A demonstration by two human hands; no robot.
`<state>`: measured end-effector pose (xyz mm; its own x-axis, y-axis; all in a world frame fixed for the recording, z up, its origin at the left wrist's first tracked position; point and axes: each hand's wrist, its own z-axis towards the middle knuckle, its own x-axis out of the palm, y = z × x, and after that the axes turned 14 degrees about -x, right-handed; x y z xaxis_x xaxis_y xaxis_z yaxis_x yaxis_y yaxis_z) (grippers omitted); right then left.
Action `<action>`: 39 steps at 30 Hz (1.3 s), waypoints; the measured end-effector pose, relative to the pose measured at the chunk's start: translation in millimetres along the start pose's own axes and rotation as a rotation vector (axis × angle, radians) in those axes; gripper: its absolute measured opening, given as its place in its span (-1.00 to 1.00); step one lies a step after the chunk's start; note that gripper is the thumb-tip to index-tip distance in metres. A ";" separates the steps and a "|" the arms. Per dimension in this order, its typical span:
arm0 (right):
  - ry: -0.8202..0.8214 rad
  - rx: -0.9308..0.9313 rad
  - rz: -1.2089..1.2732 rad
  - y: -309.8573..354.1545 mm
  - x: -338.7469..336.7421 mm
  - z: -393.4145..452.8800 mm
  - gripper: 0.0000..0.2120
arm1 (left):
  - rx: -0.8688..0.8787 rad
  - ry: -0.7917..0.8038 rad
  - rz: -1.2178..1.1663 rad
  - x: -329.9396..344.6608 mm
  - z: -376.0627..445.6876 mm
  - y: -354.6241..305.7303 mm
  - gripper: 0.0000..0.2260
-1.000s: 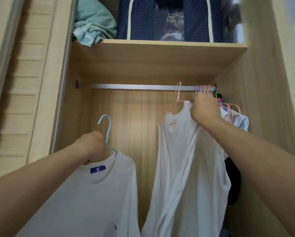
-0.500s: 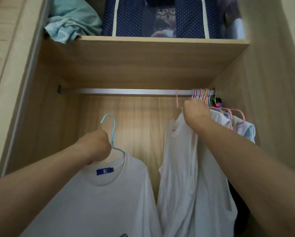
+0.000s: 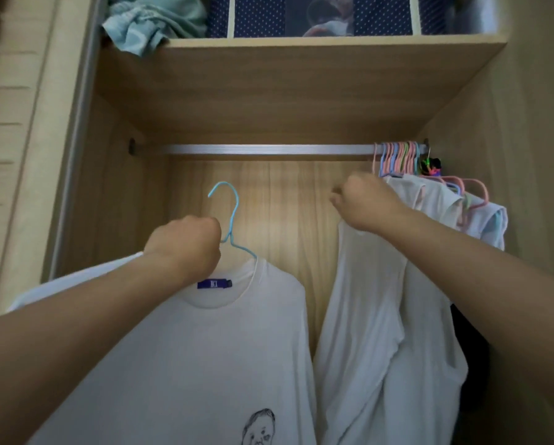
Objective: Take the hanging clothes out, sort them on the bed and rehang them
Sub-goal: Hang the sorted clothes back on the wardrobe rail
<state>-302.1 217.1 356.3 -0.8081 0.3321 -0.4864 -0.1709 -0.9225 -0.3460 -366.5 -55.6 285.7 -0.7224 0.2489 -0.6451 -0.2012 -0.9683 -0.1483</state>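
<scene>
Fists both: left hand (image 3: 185, 244) grips blue hanger (image 3: 232, 220) carrying white T-shirt (image 3: 205, 348); right hand (image 3: 364, 202) clutches white garment (image 3: 381, 316) below rail (image 3: 269, 149)

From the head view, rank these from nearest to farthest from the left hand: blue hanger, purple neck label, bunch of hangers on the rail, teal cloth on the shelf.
1. blue hanger, in the left hand's grip
2. purple neck label, just below
3. teal cloth, up on the shelf
4. bunch of hangers, far right on the rail

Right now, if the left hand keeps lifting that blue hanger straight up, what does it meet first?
Probably the rail: the blue hanger in the left hand has its hook just below a bare stretch of it, though depth is unclear.
</scene>
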 end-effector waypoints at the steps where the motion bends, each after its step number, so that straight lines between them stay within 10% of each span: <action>1: 0.060 -0.039 0.209 12.9 6.0 -5.4 -0.64 | 0.059 -0.118 0.067 -1.8 -3.2 8.9 -0.94; 5: 0.483 -0.278 0.447 59.6 27.1 -37.7 -0.37 | 0.260 -0.421 0.119 -10.5 -0.5 60.9 -0.82; 14: 0.353 -0.069 1.291 61.2 -82.3 -74.0 -0.75 | 0.314 -0.457 -0.279 -6.6 9.8 85.9 -0.84; 23: 0.176 0.197 0.863 14.7 -117.7 -105.2 -0.81 | 0.237 0.008 -0.292 14.6 12.0 49.0 -0.63; 39: -0.136 0.256 -0.069 19.6 -68.7 -9.2 -0.76 | -0.052 -0.424 0.494 39.7 9.2 125.9 -0.54</action>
<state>-244.7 178.0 375.5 -0.8549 0.3820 -0.3510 -0.3503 -0.9241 -0.1525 -426.6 -167.4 248.4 -0.9221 -0.2488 -0.2964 0.2460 -0.9681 0.0474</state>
